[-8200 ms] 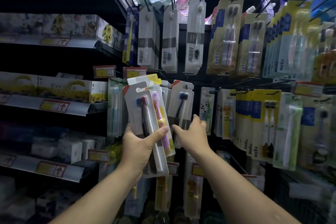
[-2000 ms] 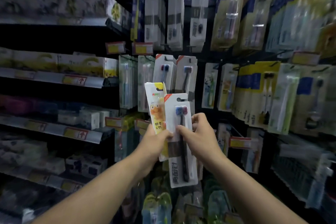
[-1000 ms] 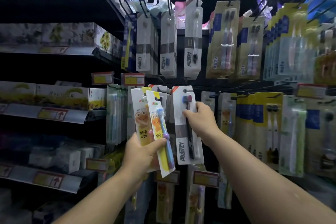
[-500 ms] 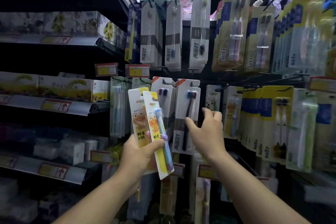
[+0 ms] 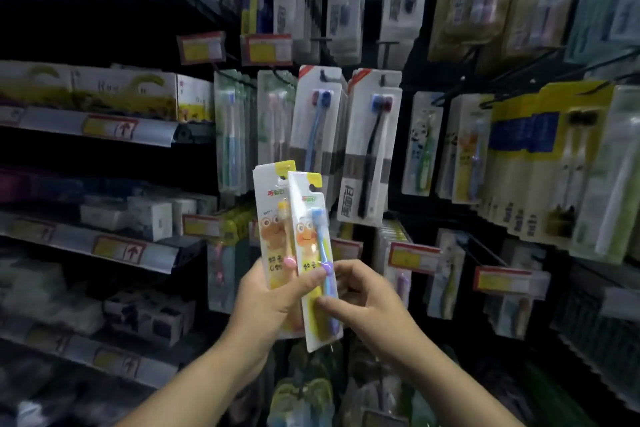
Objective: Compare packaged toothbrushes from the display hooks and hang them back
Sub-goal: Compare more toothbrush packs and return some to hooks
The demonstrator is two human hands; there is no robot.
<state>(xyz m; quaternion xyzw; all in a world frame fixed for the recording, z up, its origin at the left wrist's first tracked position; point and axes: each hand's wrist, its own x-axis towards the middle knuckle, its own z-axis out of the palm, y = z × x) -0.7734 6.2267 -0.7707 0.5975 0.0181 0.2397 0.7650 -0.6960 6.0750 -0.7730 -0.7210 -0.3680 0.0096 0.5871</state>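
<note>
I am gripping two cartoon-printed yellow-and-white toothbrush packs upright in my left hand [image 5: 266, 302], with the thumb curled across both: the rear pack [image 5: 272, 218] with an orange brush and the front pack [image 5: 308, 239] with a blue brush. My right hand [image 5: 370, 305] is pinching the front pack's lower right edge between thumb and curled fingers. Both are hovering just below the white carded dark-toothbrush pack [image 5: 372, 149] hanging on its hook.

Long white-and-yellow cardboard boxes [image 5: 104, 90] are lying along the grey left-hand shelf [image 5: 45, 121]. Small white cartons [image 5: 149, 218] are sitting one tier lower. Red-bordered yellow price tags [image 5: 266, 49] are hanging above.
</note>
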